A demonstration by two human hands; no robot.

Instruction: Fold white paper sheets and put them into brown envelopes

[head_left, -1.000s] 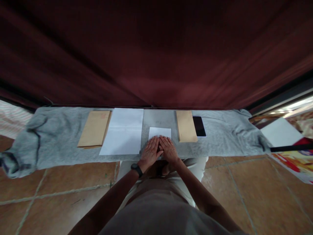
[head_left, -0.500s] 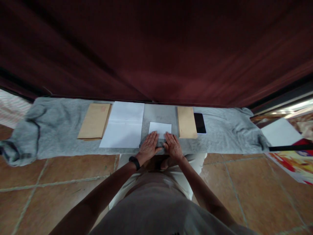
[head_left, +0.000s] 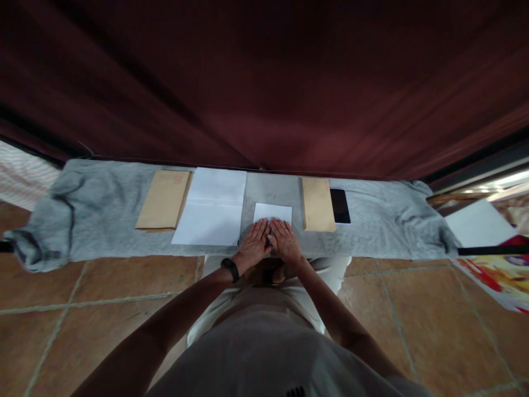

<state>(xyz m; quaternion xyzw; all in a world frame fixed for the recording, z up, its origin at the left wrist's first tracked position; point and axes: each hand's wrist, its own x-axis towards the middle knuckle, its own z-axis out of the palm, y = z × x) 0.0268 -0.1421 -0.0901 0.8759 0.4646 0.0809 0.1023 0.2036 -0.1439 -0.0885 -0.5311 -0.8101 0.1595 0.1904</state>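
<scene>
Left hand (head_left: pixel 252 243) and right hand (head_left: pixel 286 242) lie flat and outstretched on the small paper (head_left: pixel 273 210) at frame centre, presumably to steady it. The large sheet (head_left: pixel 210 208) sits left of centre, probably for reach.

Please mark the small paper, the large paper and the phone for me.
Small paper (head_left: pixel 273 210), head view: its uncovered far part.
Large paper (head_left: pixel 209 207), head view: middle of the sheet.
Phone (head_left: pixel 340 206), head view: middle of its dark face.

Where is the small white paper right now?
In the head view, the small white paper lies centrally, partly under the left hand and right hand, between the large white sheet on the left and a brown envelope on the right.
</scene>
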